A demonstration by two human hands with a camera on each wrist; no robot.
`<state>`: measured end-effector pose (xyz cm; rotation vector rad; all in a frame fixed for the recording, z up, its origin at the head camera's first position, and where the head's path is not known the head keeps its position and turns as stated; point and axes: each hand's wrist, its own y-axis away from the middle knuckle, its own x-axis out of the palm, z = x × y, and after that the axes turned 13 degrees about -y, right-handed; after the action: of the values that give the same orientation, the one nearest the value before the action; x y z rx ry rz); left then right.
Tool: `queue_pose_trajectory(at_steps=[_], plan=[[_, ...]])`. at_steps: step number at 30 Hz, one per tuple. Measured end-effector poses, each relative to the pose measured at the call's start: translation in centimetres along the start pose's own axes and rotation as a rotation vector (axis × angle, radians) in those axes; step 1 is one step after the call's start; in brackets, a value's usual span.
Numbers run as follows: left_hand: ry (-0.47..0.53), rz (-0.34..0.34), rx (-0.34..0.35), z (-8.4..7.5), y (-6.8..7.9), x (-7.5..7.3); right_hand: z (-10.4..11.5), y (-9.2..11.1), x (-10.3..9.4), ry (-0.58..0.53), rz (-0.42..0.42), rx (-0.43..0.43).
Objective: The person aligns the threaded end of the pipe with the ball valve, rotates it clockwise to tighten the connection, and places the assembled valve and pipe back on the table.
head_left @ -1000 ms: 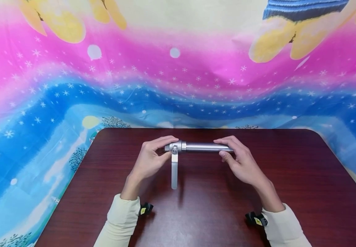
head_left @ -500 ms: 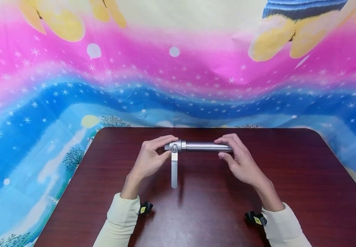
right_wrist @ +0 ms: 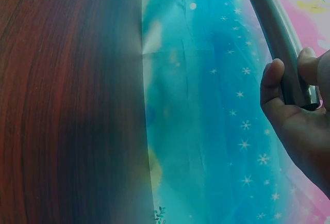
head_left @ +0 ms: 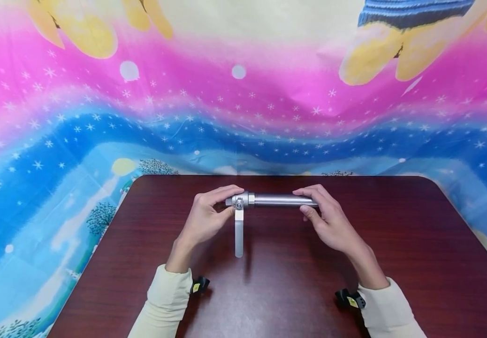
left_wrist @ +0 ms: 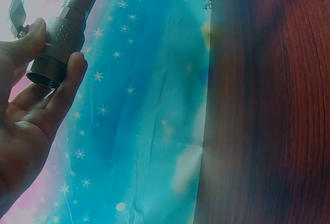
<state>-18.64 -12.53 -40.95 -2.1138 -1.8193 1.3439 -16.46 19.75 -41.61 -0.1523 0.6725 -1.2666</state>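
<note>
A metal ball valve (head_left: pixel 240 200) is joined to a smooth steel pipe (head_left: pixel 283 200), the two lying level in one line above the table. From the valve a flat lever handle (head_left: pixel 239 234) points toward me. My left hand (head_left: pixel 207 213) grips the valve body between thumb and fingers; its open threaded end (left_wrist: pixel 46 74) faces the palm in the left wrist view. At the other end, my right hand (head_left: pixel 332 220) holds the pipe with thumb in front and fingers behind. The right wrist view shows thumb and fingertips around the pipe's end (right_wrist: pixel 289 74).
Below the hands is a dark red-brown wooden table (head_left: pixel 269 291) with rounded far corners. A colourful printed cloth (head_left: pixel 243 108) hangs behind it and along its sides. Small black devices (head_left: pixel 200 285) are strapped at both wrists.
The right thumb and fingers shift slightly on the pipe. The left hand, valve and lever keep nearly the same place.
</note>
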Motion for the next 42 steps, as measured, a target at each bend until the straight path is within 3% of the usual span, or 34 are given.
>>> queue_pose_trajectory(at_steps=[10,17,26,42], plan=[[-0.027,0.003,0.011,0.0,-0.02,-0.01,0.08,0.23,0.1,0.105,0.027,-0.008],[-0.022,0.004,0.004,-0.17,0.0,-0.05,0.18,0.04,0.14,0.096,-0.018,-0.037],[-0.005,-0.002,0.002,-0.21,0.08,-0.1,0.25,-0.02,-0.06,0.062,-0.015,-0.053],[-0.019,-0.011,0.043,-0.03,0.05,0.03,0.63,0.13,0.03,0.052,0.01,0.012]])
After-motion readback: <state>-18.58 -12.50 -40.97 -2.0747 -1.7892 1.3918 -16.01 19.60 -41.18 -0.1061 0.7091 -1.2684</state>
